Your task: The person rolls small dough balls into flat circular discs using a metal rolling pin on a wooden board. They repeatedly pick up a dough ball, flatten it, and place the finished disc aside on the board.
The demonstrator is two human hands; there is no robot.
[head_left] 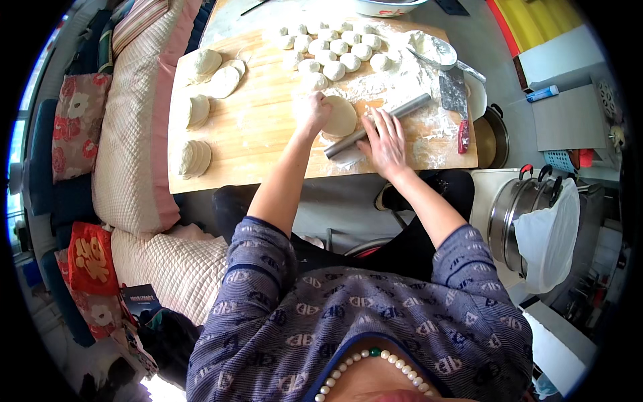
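Note:
My left hand point(312, 111) pinches the left edge of a flat dough round point(340, 118) lying on the floured wooden board point(251, 130). Right beside it, a metal rolling pin point(414, 104) lies at a slant under my right hand point(387, 143), whose fingers stretch across it. The pin's lower left end is just off the round's edge. Beyond both hands are several small flour-dusted dough pieces point(339, 47). Stacks of rolled dough rounds point(195, 158) stand along the board's left side, with a few loose flat rounds point(225, 82) near the farthest stack.
On the right of the board are loose flour point(392, 78), a metal scoop point(443, 54) and a red-handled broad blade point(453, 93). A metal pot point(498, 135) stands past that edge. Steamer tiers point(505, 226) with white cloth point(547, 238) are at lower right; a quilted sofa cover point(133, 125) is left.

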